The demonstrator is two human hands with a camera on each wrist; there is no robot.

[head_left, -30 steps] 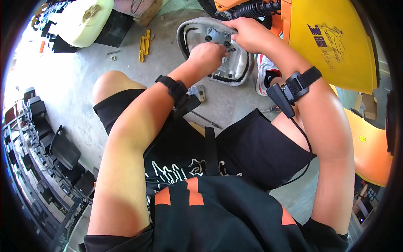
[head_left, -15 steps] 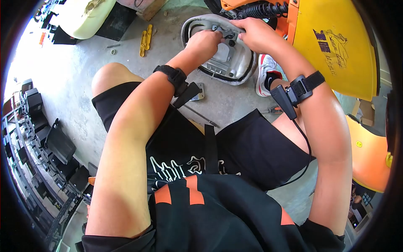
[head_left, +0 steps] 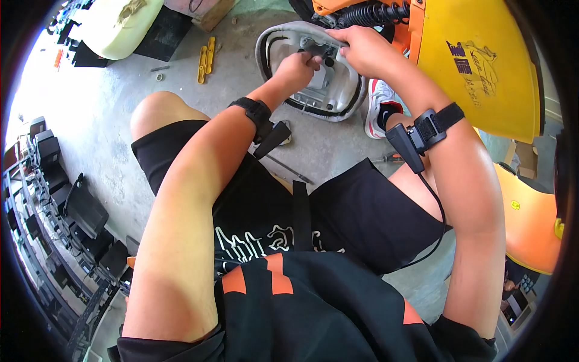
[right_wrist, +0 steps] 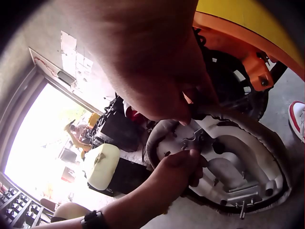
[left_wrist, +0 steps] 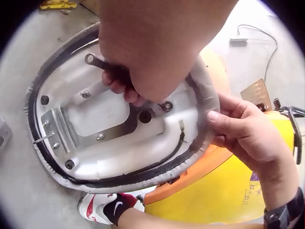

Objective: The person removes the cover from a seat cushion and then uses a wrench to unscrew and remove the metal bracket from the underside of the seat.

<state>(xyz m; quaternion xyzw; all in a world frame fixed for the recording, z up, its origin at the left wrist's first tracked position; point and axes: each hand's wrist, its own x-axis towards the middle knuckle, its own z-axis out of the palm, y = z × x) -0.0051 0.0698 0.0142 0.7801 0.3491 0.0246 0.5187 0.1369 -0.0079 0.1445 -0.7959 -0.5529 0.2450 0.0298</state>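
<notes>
A scooter-type seat (head_left: 356, 96) is tipped with its underside toward me, showing a pale plastic base, a grey cover edge and a metal bracket (left_wrist: 112, 136) with nuts. My left hand (head_left: 295, 71) curls its fingers round a metal tube wrench (left_wrist: 91, 60) over the base, near the bracket. One hollow end of the wrench sticks out past the fingers in the left wrist view; the rest is mostly hidden by the hand. With thumb on the near face, my right hand (left_wrist: 250, 129) grips the cover edge of the seat.
A yellow and orange vehicle body (head_left: 482, 72) with a black spring (head_left: 374, 15) stands right of the seat. Yellow tools (head_left: 206, 60) lie on the concrete floor (head_left: 181, 78). A shoe (head_left: 377, 108) is close to the seat's right side. A screwdriver (head_left: 393, 157) lies near my leg.
My left hand has shifted up along the seat's underside toward the bracket, then slightly back down, its fingers turning. The right hand stays on the seat edge, and the seat tilts slightly.
</notes>
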